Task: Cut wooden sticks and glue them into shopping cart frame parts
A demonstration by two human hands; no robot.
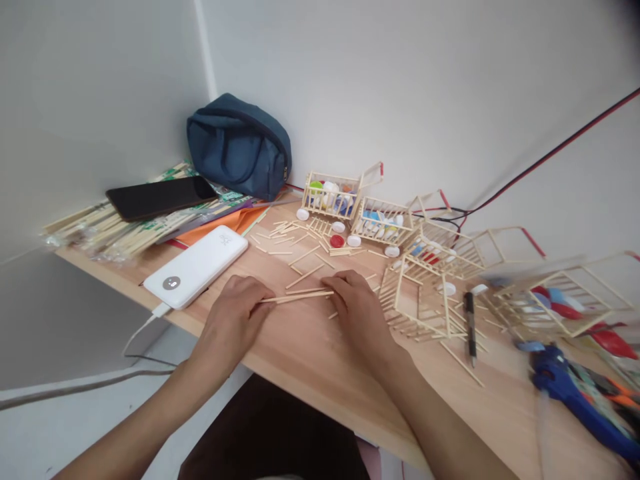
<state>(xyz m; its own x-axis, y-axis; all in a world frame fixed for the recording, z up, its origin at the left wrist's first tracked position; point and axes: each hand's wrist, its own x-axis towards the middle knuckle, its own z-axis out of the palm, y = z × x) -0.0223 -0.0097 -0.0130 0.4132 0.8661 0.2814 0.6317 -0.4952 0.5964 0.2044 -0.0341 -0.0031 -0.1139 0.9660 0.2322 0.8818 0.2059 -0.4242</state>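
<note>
My left hand (235,313) and my right hand (357,303) rest on the wooden table (310,353), fingers curled. Between them they pinch the two ends of a few thin wooden sticks (297,297) lying side by side on the tabletop. More loose sticks (295,247) are scattered just beyond. To the right of my right hand lies an open stick frame (417,303), partly built.
A white power bank (197,265) lies left of my hands, a black phone (160,197) on stick packets and a blue pouch (240,147) behind it. Small stick carts (333,197) holding coloured caps line the wall. A pen (470,323) and a blue glue gun (565,387) lie at right.
</note>
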